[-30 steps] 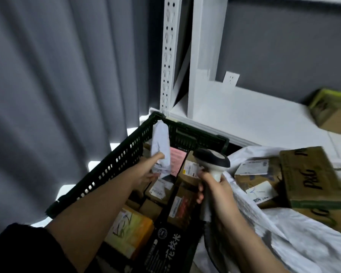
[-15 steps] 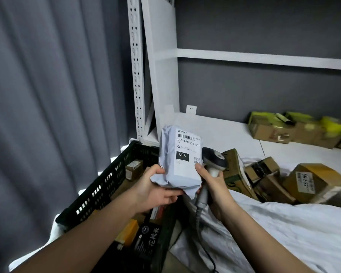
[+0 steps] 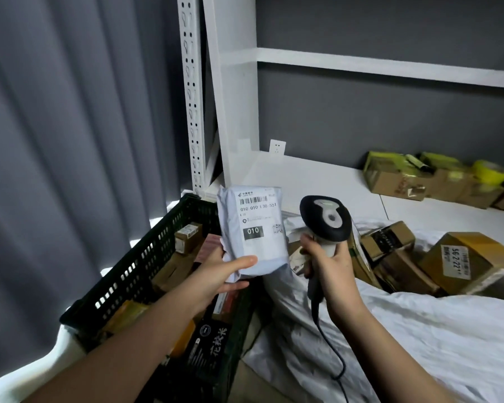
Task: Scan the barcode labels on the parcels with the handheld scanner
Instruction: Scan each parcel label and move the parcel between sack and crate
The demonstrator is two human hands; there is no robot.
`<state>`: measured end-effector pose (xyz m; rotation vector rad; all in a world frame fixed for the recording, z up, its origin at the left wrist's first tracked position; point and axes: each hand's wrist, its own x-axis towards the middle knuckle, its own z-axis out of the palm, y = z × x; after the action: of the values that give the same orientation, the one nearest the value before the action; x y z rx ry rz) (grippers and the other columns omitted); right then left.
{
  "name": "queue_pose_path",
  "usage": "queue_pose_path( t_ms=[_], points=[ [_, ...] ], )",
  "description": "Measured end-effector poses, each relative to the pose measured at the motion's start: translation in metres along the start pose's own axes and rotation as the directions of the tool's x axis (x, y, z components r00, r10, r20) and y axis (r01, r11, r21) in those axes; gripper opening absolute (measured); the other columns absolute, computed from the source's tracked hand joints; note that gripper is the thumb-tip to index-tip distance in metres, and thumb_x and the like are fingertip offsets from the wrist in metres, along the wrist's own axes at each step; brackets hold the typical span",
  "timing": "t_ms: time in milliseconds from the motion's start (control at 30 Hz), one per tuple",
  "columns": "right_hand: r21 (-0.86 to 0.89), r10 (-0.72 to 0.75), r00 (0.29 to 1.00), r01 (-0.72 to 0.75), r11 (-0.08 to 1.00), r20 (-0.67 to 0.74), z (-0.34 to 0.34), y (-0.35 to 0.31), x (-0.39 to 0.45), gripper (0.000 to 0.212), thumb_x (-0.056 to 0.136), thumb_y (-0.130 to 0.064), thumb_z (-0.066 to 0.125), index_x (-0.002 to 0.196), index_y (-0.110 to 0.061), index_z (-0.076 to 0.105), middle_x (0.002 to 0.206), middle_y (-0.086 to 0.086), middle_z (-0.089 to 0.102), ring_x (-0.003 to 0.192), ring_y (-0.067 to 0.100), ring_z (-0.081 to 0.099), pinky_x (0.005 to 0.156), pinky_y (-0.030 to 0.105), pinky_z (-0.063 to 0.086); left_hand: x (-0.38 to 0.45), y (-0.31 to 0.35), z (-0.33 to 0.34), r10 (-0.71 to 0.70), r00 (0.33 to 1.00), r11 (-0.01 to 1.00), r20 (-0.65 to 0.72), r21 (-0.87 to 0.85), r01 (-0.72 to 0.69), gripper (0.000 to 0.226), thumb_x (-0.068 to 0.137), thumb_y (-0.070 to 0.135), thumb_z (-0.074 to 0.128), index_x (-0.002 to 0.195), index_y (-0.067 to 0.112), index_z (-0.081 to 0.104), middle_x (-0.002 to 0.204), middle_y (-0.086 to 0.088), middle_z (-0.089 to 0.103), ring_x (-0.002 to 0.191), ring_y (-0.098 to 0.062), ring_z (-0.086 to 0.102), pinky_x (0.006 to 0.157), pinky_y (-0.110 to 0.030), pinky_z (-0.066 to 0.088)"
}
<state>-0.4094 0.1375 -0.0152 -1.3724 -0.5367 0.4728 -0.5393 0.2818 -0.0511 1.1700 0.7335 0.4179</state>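
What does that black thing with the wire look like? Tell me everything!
The handheld scanner has a rounded black head with a grey strip on top, a pale handle and a dark cable hanging from its base. It looks like plastic. The right hand grips its handle, holding it upright beside the labelled pale parcel, apart from it.

Parcel beside handheld scanner

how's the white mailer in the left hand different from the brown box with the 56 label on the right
The white mailer is a soft, crumpled bag; the brown box is stiff cardboard. The mailer is held upright in the left hand above the black crate; the box lies tilted on the white sheet, untouched. The mailer's label faces the camera squarely; the box's label sits at a slant. Both carry white printed labels.
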Motion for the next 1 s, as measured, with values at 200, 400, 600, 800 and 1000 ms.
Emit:
queue_pose_path(
  t_ms=[200, 400, 600, 800, 1000],
  points=[
    [0.096, 0.100, 0.964, -0.127, 0.987, 0.245, 0.000, -0.010, -0.010, 0.024, 0.085, -0.015, 0.067, 0.068, -0.015, 0.051, 0.051, 0.006, 0.035, 0.040, 0.016, 0.029, 0.043, 0.027, 0.027, 0.016, -0.005, -0.009, 0.026, 0.981, 1.000, -0.190, 0.003, -0.026, 0.054, 0.080, 0.008, 0.076, 0.124, 0.021, 0.048, 0.117, -0.001, 0.062, 0.103, -0.020, 0.064, 0.060, -0.021, 0.056],
    [0.014, 0.094, 0.930, -0.106, 0.994, 0.355, 0.004, -0.010, -0.022, 0.042, 0.092, -0.009, 0.060, 0.054, -0.011, 0.042, 0.049, 0.010, 0.030, 0.038, 0.017, 0.027, 0.041, 0.025, 0.029, 0.024, -0.008, -0.016, 0.047, 0.961, 0.998, -0.274, -0.019, -0.054, 0.055, 0.080, 0.004, 0.075, 0.126, 0.013, 0.047, 0.119, -0.005, 0.061, 0.099, -0.019, 0.063, 0.063, -0.021, 0.055],
    [-0.021, 0.117, 0.919, -0.118, 0.993, 0.377, 0.005, -0.011, -0.024, 0.037, 0.087, -0.015, 0.063, 0.057, -0.009, 0.043, 0.048, 0.011, 0.030, 0.036, 0.017, 0.028, 0.039, 0.023, 0.030, 0.026, -0.013, -0.020, 0.057, 0.958, 0.998, -0.280, -0.001, -0.059, 0.059, 0.079, 0.004, 0.076, 0.130, 0.011, 0.047, 0.116, -0.005, 0.062, 0.086, -0.011, 0.062, 0.059, -0.019, 0.055],
    [0.023, 0.161, 0.912, -0.183, 0.983, 0.377, 0.008, -0.011, -0.027, 0.028, 0.077, -0.021, 0.062, 0.064, -0.007, 0.041, 0.046, 0.006, 0.034, 0.034, 0.014, 0.029, 0.038, 0.021, 0.031, 0.031, -0.017, -0.020, 0.044, 0.958, 0.998, -0.284, -0.020, -0.052, 0.059, 0.079, 0.007, 0.077, 0.130, 0.010, 0.047, 0.121, -0.007, 0.062, 0.094, -0.015, 0.064, 0.065, -0.020, 0.056],
    [0.033, 0.175, 0.918, -0.200, 0.979, 0.355, 0.008, -0.009, -0.025, 0.025, 0.074, -0.021, 0.062, 0.068, -0.007, 0.042, 0.046, 0.006, 0.034, 0.034, 0.014, 0.028, 0.037, 0.022, 0.030, 0.036, -0.022, -0.022, 0.033, 0.958, 0.999, -0.286, -0.031, -0.043, 0.062, 0.077, 0.010, 0.079, 0.131, 0.012, 0.047, 0.122, -0.006, 0.061, 0.100, -0.018, 0.064, 0.067, -0.022, 0.056]
  ],
)
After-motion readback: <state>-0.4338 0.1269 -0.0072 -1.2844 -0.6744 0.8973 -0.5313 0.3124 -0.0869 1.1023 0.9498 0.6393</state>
